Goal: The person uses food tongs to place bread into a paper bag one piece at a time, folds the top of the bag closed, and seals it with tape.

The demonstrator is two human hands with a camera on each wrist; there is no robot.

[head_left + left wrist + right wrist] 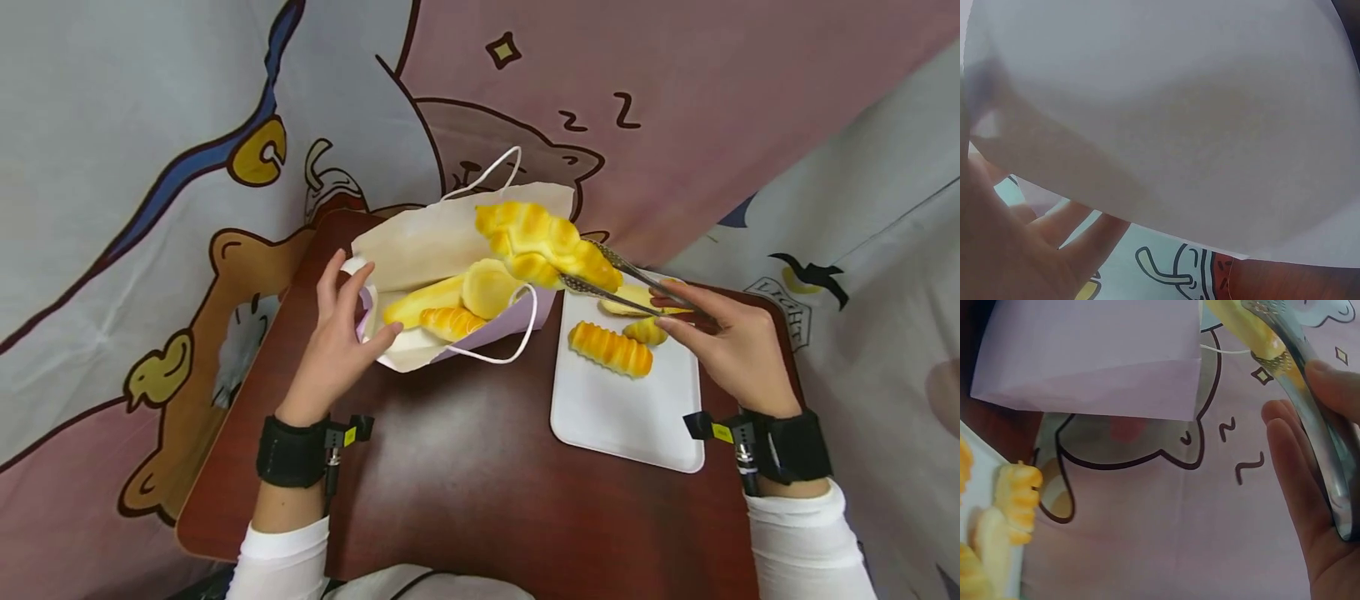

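My right hand (731,346) holds metal tongs (611,297), which grip a yellow braided bread loaf (543,242) by its right end. The loaf hangs in the air above the right side of a lilac paper bag (427,242), whose mouth faces up. Inside the bag lie a long pale bread (423,305), a rounded bread piece (487,287) and a glazed roll (452,323). My left hand (330,337) is at the bag's left rim, thumb and fingers spread. In the left wrist view, its fingers (1100,240) extend behind the bag's paper.
A white tray (626,425) stands right of the bag with a ridged roll (611,348), a smaller roll (645,332) and a pale bread piece (630,298). White bag handles (517,354) stick out. Patterned cloth (675,83) surrounds the brown table (450,483).
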